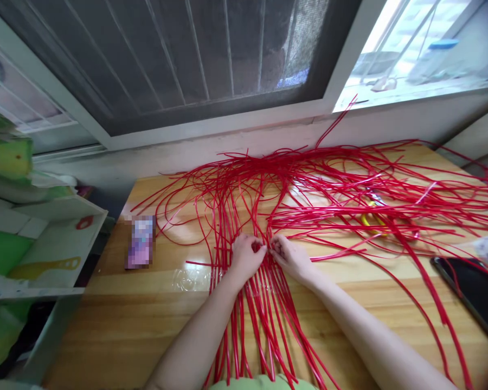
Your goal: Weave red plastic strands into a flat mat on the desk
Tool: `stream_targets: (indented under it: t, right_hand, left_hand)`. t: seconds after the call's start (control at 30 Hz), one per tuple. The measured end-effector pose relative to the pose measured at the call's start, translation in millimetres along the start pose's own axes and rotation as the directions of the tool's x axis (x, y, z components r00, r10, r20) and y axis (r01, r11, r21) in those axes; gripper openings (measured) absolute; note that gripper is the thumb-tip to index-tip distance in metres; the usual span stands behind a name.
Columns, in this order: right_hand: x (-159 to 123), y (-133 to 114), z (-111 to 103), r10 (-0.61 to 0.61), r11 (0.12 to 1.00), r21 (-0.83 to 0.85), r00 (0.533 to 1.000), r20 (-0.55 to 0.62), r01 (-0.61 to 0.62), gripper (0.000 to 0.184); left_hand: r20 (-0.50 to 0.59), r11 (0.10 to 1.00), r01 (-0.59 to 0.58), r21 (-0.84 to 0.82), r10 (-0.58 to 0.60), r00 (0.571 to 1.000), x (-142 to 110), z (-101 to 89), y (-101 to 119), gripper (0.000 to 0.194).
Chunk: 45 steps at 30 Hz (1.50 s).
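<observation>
Wooden table (117, 319) bears red strips (329, 189), perhaps a phone (477, 295).

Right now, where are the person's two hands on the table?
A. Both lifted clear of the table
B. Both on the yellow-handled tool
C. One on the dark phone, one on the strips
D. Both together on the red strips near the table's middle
D: the left hand and right hand meet, fingers pinching the red strips mid-table; the dark phone and yellow-handled tool lie untouched to the right.
</observation>
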State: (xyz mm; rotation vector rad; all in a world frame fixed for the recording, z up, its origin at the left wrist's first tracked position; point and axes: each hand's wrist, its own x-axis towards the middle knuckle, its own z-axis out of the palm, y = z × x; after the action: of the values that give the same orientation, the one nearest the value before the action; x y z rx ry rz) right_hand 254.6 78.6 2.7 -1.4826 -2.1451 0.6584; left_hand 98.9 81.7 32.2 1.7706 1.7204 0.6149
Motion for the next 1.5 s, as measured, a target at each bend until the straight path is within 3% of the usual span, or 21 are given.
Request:
stream_targets:
  t: [0.13,0.23,0.37,0.57,0.73,0.9,1.1,1.23,1.37,1.5]
  right_hand:
    - [-2.3,-2.0,-2.6,-0.074,0.997,-0.005,0.997,0.015,0.074,0.019]
    - [-2.5,-8.0,-10.1,-0.145,0.986,-0.069,0.984,0.108,0.153,0.02]
    - [-1.3,-16.3,-18.9,-0.123,0.986,-0.093,0.976,0.18,0.141,0.027]
    - [2.7,-21.6,-14.9,-0.028,0.987,-0.151,0.982,0.184,0.057,0.012]
    - [5.4,-21.3,-9.9,0.057,0.973,-0.228,0.987,0.148,-0.022,0.016]
    - [6.6,-14.0,-12.6,0.106,0.985,-0.149,0.98,0.166,-0.082,0.022]
    - [-0.5,-4.4,-14.2,-0.043,0.998,0.041,0.993,0.108,0.039,0.024]
    - [-2.7,-1.7,-11.9,-0.17,0.982,0.093,0.983,0.075,0.163,0.024]
    - [0.0,0.5,-10.4,-0.172,0.978,0.13,0.983,0.065,0.163,0.024]
    - [3.4,0.0,-14.0,-0.104,0.989,0.114,0.989,0.107,0.091,0.027]
  left_hand:
    - [-0.117,1.0,-0.013,0.016,0.015,0.993,-6.7,-0.6,4.8,0.01]
    - [-0.204,0.998,-0.048,0.049,0.057,0.977,-12.3,-3.1,2.1,0.011]
    - [-0.255,0.992,-0.123,-0.006,0.117,0.96,-20.7,-5.5,-3.7,0.008]
    - [-0.252,0.959,-0.282,-0.04,0.264,0.931,-36.3,-5.7,-7.9,0.007]
    - [-0.306,0.988,-0.131,-0.081,0.101,0.947,-40.3,0.3,-15.3,0.014]
    - [-0.261,0.987,-0.001,-0.163,-0.042,0.964,-30.7,4.8,-18.0,0.022]
    - [-0.114,0.997,-0.064,0.042,0.069,0.991,-3.8,6.3,-3.2,0.016]
    - [-0.029,0.977,-0.163,0.137,0.168,0.985,8.6,9.0,-2.8,0.015]
    - [0.035,0.956,-0.252,0.15,0.25,0.968,8.1,4.4,-12.7,0.021]
    - [0.02,0.95,-0.243,0.195,0.244,0.97,1.5,-1.4,-17.8,0.026]
